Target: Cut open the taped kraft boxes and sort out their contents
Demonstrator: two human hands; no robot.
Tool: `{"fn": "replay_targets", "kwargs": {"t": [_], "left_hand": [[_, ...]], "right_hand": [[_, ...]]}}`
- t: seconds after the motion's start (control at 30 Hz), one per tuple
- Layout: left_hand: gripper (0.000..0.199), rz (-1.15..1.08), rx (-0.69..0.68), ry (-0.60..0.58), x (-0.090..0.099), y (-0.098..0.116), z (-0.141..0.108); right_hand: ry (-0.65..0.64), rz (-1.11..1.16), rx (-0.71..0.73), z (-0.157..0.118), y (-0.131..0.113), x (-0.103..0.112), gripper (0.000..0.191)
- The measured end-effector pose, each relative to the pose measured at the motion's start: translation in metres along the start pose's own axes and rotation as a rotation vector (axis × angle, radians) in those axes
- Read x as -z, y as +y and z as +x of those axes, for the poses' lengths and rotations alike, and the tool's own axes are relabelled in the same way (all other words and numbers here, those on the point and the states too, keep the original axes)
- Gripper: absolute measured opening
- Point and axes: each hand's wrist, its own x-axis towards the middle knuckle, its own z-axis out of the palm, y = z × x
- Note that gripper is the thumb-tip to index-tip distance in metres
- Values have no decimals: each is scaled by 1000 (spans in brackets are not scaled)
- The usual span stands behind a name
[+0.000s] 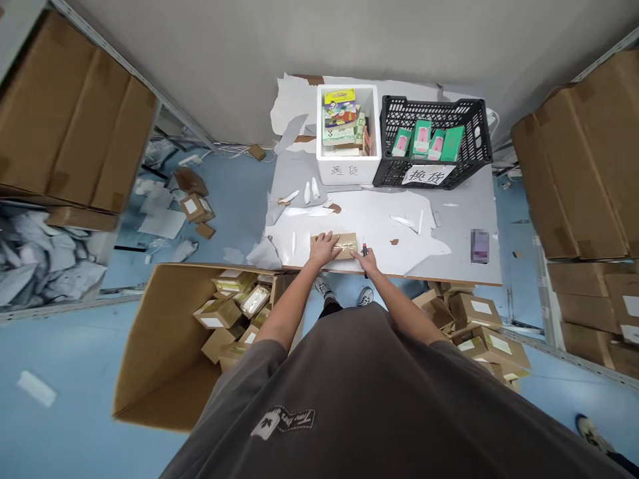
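Observation:
A small brown cardboard box (pixel 345 245) with shiny tape across its top lies at the table's front edge. My left hand (pixel 323 249) rests over the box's left part, fingers spread on it. Beside the box's right end, my right hand (pixel 368 258) is closed round a red and black pen-like cutter (pixel 365 251), its tip pointing away from me. The fingers of that hand touch the box's right corner. White paper (pixel 414 256) covers much of the table around the box.
Behind are a white foam box (pixel 348 171) of packages and a black crate (pixel 433 174) of green boxes. An open carton (pixel 164 339) of parcels stands front left; more parcels (pixel 482 309) sit front right. A phone-like item (pixel 480 246) lies on the right.

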Motion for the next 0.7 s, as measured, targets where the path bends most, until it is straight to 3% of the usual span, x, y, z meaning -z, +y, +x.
{"fn": "replay_targets", "kwargs": {"t": [0.1, 0.17, 0.27, 0.37, 0.47, 0.53, 0.7], "left_hand": [[68, 35, 65, -29, 7, -17, -19], [80, 6, 106, -48, -1, -18, -32], [108, -80, 171, -31, -29, 2, -43], [115, -179, 279, 45, -59, 36, -40], [119, -244, 379, 120, -73, 61, -33], [117, -281, 387, 148, -70, 62, -32], [107, -550, 320, 134, -48, 19, -31]], "right_hand": [[165, 8, -65, 19, -11, -9, 62], [217, -2, -42, 39, -23, -6, 63], [244, -19, -20, 73, -49, -2, 65], [234, -89, -11, 94, -73, 2, 63], [199, -114, -8, 89, -81, 7, 59], [148, -23, -6, 73, -75, 12, 54], [-68, 387, -98, 27, -41, 23, 38]]}}
